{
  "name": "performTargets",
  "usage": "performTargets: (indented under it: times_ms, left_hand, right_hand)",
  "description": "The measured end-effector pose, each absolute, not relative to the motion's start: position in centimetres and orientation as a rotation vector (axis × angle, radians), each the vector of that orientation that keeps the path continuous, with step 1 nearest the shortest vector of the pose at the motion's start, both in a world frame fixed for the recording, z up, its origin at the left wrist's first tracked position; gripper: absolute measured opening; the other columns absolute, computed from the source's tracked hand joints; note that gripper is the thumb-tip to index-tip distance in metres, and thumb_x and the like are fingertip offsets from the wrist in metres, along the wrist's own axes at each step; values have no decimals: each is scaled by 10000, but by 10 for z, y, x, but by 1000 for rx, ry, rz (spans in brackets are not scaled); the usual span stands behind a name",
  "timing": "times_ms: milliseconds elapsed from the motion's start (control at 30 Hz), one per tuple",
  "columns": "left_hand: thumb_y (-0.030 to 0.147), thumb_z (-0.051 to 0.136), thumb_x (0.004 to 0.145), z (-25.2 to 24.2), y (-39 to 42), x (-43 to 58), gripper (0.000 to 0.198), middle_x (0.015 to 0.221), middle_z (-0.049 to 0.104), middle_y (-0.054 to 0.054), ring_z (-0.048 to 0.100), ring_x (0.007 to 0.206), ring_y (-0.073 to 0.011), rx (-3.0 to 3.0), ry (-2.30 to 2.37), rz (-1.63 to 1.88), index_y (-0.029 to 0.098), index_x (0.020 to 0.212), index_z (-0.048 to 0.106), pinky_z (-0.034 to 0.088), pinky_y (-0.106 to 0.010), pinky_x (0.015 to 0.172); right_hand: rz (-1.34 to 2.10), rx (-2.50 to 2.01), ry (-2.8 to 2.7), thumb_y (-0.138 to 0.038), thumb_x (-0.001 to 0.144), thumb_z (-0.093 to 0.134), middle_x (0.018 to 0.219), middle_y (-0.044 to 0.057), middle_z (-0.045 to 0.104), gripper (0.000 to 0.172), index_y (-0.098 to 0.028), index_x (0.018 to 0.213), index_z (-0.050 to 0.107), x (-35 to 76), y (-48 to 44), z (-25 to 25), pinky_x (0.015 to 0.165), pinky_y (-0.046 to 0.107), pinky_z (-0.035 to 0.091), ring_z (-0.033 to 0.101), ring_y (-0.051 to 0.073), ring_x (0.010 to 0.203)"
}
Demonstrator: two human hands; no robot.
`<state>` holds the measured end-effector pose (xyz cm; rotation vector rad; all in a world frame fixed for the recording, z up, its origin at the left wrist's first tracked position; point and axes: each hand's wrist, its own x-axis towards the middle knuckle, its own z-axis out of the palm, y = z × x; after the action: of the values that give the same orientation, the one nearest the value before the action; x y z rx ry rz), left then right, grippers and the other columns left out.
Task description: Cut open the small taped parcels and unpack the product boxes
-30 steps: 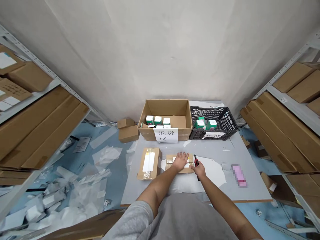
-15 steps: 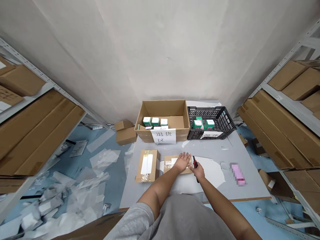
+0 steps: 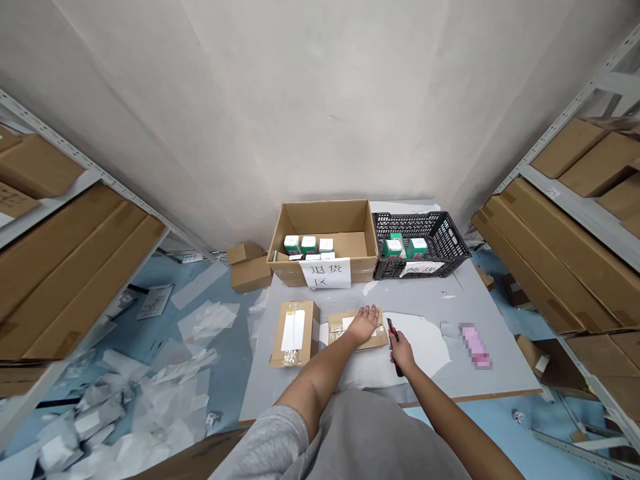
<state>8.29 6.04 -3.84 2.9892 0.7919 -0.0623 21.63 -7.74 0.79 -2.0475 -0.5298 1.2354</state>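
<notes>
A small taped cardboard box [image 3: 338, 325] with a white label lies on the table in front of me. My left hand [image 3: 365, 324] presses flat on its right part, fingers stretched out and covering some of the label. Just right of that box, my right hand [image 3: 401, 352] is wrapped round a red and black box cutter [image 3: 394, 339], whose tip points away from me. The cutter and the box are a little apart. To the left stands a taller taped cardboard box [image 3: 294, 332] with its own white label.
At the table's back are an open cardboard carton [image 3: 325, 217] and a black plastic crate [image 3: 453, 250], each holding green-and-white boxes. A white sheet [image 3: 425, 343] lies under the work. A pink blurred item [image 3: 476, 347] is at right. Shelves with cartons flank the table [image 3: 500, 373].
My right hand has moved slightly right with the box cutter, away from the small box's right edge. My left hand stays flat on the box.
</notes>
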Motion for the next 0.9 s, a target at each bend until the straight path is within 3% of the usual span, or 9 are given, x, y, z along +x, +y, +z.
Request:
performTargets:
  times_ms: [167,400,733,900]
  left_hand:
    - [323,442,1093,-38,60,83,617,1617,489,-286,523,1471,-368,2982,809,-49,90,1658,365,428,-556,1183]
    - [327,403,1109,-33,62,82,566,1604,517,-266,552,1453,-361,2951,792,-46,93,1625,422,433,-548,1187]
    - [567,538,1064,-25,75,72,724,1450,637,-260,656,1299,-323,2892,760,-12,70,1583,446,508,-431,1087]
    - [583,561,1053,-25,73,72,724,1421,657,-221,663,1275,-306,2867,795,48,104,1585,451,514,-423,1078]
  right_hand:
    - [1472,-1782,-268,-657,914,648,600,-71,560,432,-259,894,480,208,-76,14,439,228,478,524,109,400]
    - [1341,-1885,-215,-739,949,568,580,-55,538,499,-259,867,458,194,-65,12,399,239,490,542,121,388]
    - [1306,-1833,-172,-688,935,627,580,-72,560,466,-279,912,405,188,-71,2,374,234,449,536,128,375]
    - [1318,-1821,-251,-744,862,664,512,-67,585,542,-287,896,374,197,-73,3,374,239,455,564,158,376]
